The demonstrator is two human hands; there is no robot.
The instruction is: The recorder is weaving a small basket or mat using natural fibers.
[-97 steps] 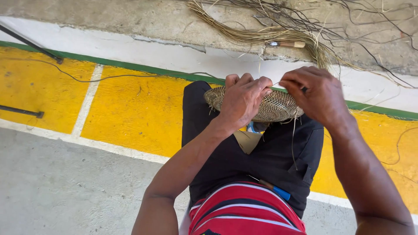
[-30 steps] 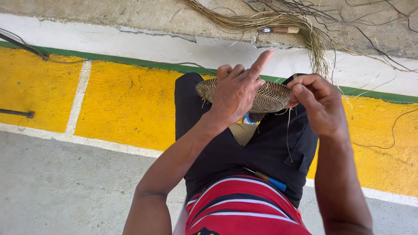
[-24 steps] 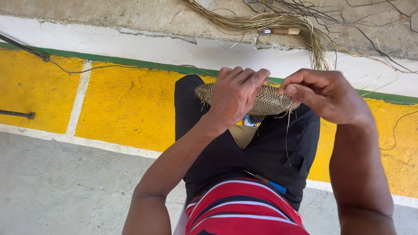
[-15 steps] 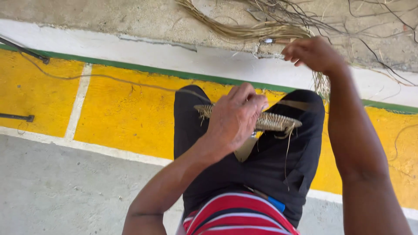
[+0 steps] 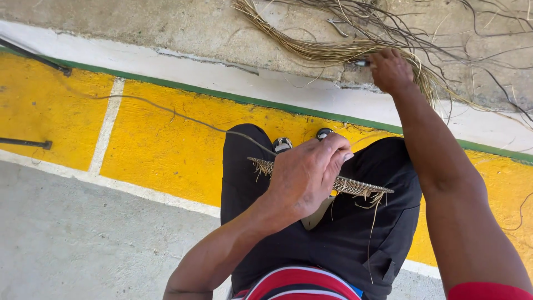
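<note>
Head view: left hand [image 5: 305,178] grips woven disc [image 5: 361,187] edge-on, long axis left-right; right hand [image 5: 390,69] closed on fibre bundle [image 5: 333,51].

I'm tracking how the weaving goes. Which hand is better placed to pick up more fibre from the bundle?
Probably the right hand: it rests on the fibre bundle, while the left hand grips the woven disc.

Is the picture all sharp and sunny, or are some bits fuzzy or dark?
Head view: bright, even daylight, strong on the yellow painted floor strip; no harsh glare. The left hand on the flat round woven straw mat looks sharp; the right hand, at the pile of dry tan straw fibres, is slightly soft. The black trousers look dark with little detail.
</note>
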